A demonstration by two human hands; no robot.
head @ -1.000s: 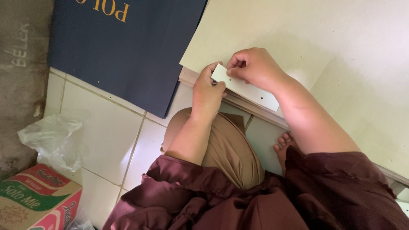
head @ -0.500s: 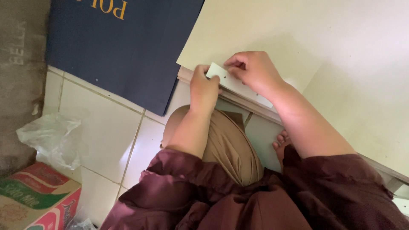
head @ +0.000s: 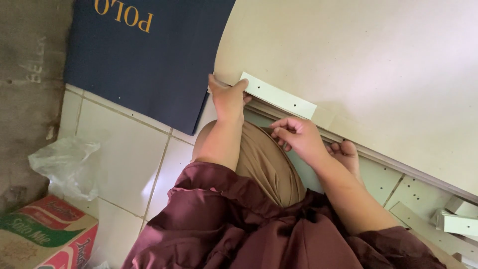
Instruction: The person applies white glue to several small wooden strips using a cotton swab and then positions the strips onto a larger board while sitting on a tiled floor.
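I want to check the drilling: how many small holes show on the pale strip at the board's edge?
2. One hole lies near the end of the pale strip by the left hand, the other near its far end. Fingers may hide more.

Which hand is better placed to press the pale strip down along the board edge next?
Left. The left hand already touches the pale strip at its near end, while the right hand sits curled below the board, off the strip.

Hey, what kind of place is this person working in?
Probably a home or small workshop floor used for flat-pack furniture assembly: white tiled floor, large beige board, pale drilled strip under the left hand, cardboard carton.
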